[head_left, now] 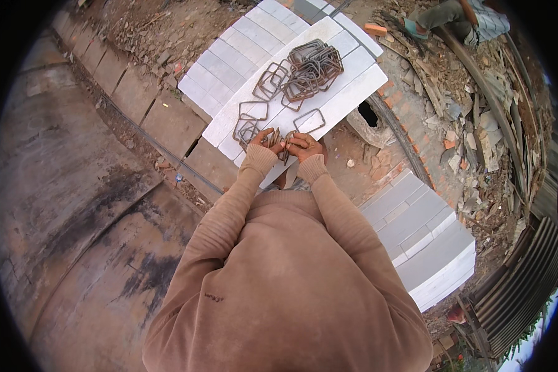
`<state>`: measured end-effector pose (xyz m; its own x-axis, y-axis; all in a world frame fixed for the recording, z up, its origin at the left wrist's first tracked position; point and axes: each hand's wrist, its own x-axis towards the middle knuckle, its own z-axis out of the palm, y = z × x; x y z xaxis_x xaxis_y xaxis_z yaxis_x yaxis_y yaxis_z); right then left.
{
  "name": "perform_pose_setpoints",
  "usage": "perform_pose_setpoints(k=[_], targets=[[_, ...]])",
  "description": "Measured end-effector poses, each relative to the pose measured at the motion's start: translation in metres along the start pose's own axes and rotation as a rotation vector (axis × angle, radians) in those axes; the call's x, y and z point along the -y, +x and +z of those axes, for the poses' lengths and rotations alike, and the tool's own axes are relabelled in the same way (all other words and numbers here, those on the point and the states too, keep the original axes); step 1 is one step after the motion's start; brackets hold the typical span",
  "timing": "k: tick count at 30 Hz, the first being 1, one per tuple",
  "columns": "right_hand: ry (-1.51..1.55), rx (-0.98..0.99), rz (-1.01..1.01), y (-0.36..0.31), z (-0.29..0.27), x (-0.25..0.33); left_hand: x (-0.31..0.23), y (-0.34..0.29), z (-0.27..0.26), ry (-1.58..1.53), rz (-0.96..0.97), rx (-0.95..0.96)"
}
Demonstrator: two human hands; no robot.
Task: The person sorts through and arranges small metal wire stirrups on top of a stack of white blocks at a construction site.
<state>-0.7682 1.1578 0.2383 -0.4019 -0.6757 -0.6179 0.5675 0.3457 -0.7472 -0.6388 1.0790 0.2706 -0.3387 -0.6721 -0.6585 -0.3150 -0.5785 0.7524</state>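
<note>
Both of my hands meet over the near edge of a stack of white blocks [227,127], close to my body. Bent fingers of my left hand [264,140] close on a small bunch of rusty steel rebar stirrups [282,144]. From the other side, my right hand [307,147] grips the same bunch; the fingers partly hide it. Beside my left hand lie a few loose square stirrups [254,119], some overlapping. One single stirrup [323,119] rests just beyond my right hand. Farther away on the blocks sits a tangled heap of stirrups [316,57].
Another block stack [421,229] stands behind me on the right. An old tyre-like ring [378,133] and broken rubble [471,149] lie to the right. Concrete paving [105,204] spreads on the left. A person's leg [441,15] shows at the far right.
</note>
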Motion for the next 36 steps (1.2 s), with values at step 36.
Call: perform_pose_setpoints(k=[36], targets=[[-0.09,0.143,0.132,-0.003,0.016,0.011,0.023,0.015,-0.023,-0.452,-0.103,-0.003]])
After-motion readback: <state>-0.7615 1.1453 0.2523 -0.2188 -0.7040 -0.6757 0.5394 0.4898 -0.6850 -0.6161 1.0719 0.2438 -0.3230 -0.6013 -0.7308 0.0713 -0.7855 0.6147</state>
